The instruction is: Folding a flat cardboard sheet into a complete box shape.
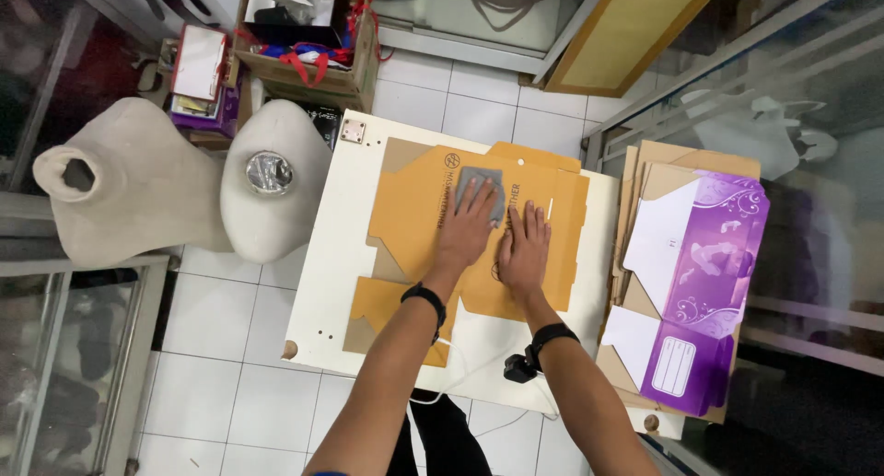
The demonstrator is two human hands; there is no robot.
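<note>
A flat unfolded brown cardboard box blank (433, 209) lies on a white board table (336, 255). My left hand (467, 227) presses a small grey cloth pad (481, 186) flat on the cardboard, fingers spread. Just beside it, my right hand (525, 250) rests palm down on the same cardboard. Both wrists wear black bands.
A stack of flat purple-and-white box blanks (700, 273) lies on the right. Two beige mannequin torsos (147, 181) stand at the left. An open carton with red straps (308, 43) sits on the tiled floor behind. A black clip with a white cable (517, 369) hangs at the table's near edge.
</note>
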